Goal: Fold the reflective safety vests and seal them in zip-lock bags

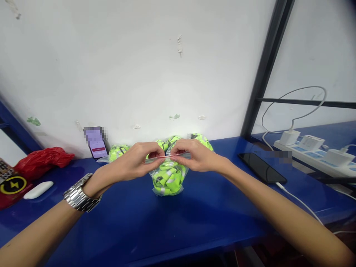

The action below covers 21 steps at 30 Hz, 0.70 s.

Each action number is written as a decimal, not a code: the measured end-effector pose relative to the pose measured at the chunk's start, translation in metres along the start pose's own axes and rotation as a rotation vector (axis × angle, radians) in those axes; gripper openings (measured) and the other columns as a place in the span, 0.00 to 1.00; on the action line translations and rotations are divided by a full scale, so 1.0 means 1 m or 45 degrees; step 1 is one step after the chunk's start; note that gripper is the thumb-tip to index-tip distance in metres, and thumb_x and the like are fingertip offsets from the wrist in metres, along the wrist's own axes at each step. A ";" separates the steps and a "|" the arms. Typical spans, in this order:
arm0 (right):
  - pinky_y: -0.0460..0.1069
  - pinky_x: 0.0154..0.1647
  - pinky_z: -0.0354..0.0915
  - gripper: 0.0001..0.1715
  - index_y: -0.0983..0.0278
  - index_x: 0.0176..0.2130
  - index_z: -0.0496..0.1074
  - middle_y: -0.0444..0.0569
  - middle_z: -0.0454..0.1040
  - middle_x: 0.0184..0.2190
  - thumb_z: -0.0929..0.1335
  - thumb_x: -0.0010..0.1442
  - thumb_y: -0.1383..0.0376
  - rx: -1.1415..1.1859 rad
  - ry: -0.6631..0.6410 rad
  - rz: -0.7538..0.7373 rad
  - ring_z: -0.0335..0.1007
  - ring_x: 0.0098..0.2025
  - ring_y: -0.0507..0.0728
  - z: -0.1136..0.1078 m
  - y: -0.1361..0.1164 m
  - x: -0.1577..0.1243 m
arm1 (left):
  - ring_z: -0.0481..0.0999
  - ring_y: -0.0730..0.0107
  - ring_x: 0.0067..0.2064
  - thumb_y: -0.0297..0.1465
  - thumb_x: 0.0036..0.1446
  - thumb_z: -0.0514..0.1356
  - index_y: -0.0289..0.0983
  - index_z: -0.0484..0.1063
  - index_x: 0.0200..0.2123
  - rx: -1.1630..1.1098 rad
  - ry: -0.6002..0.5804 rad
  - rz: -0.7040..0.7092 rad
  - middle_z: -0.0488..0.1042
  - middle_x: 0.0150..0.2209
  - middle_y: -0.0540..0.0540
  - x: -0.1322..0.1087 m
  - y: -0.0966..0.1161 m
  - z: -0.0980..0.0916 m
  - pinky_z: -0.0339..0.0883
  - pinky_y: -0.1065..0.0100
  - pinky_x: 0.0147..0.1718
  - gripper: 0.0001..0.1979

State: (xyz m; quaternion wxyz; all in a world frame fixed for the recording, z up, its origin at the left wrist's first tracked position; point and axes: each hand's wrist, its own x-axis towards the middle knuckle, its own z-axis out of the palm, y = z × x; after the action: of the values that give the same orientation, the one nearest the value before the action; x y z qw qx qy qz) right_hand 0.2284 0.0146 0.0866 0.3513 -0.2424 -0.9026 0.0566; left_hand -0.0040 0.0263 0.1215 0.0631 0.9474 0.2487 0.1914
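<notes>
A clear zip bag (168, 180) stuffed with neon yellow-green straps with grey bands stands on the blue table (167, 222) in the middle. My left hand (139, 159), with a steel watch on the wrist, pinches the bag's top seal from the left. My right hand (191, 154) pinches the same seal from the right, fingertips almost meeting. Both hands are closed on the bag's top edge. Behind them, several more filled bags (119, 151) lie against the white wall.
A phone (98, 146) leans on the wall at left, beside a red plastic bag (41, 158) and a white oval case (38, 189). At right lie a black phone (261, 167) on a cable and a power strip (311, 150) with chargers. A black frame post (261, 74) rises there.
</notes>
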 end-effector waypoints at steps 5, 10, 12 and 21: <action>0.48 0.36 0.59 0.06 0.65 0.35 0.70 0.47 0.73 0.31 0.64 0.63 0.67 -0.020 0.020 -0.015 0.64 0.33 0.53 0.000 -0.002 0.000 | 0.66 0.75 0.29 0.33 0.62 0.54 0.37 0.69 0.34 0.018 0.012 0.033 0.71 0.29 0.51 0.001 0.003 0.002 0.60 0.73 0.29 0.07; 0.48 0.35 0.58 0.04 0.65 0.34 0.69 0.47 0.72 0.30 0.65 0.61 0.70 -0.070 0.073 -0.022 0.63 0.32 0.53 0.002 -0.007 0.001 | 0.64 0.76 0.27 0.31 0.61 0.55 0.37 0.68 0.32 0.070 0.075 0.051 0.70 0.27 0.52 0.001 0.004 0.005 0.59 0.72 0.28 0.06; 0.48 0.34 0.58 0.04 0.64 0.33 0.69 0.47 0.72 0.29 0.65 0.60 0.71 -0.083 0.087 -0.015 0.63 0.31 0.53 0.004 -0.007 0.001 | 0.63 0.76 0.27 0.31 0.61 0.54 0.37 0.68 0.33 0.088 0.088 0.050 0.69 0.27 0.52 0.000 0.003 0.007 0.58 0.72 0.27 0.06; 0.48 0.34 0.58 0.05 0.65 0.33 0.69 0.47 0.72 0.29 0.65 0.62 0.68 -0.043 0.060 -0.020 0.63 0.31 0.52 0.004 -0.007 0.003 | 0.66 0.74 0.29 0.33 0.62 0.54 0.37 0.69 0.35 0.052 0.059 0.046 0.71 0.29 0.50 0.004 0.006 0.007 0.60 0.72 0.29 0.06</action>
State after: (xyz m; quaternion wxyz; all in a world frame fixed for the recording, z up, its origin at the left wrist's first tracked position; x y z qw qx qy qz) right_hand 0.2213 0.0104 0.0874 0.3687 -0.2426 -0.8967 0.0331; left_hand 0.0044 0.0230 0.1175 0.0345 0.9482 0.2367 0.2093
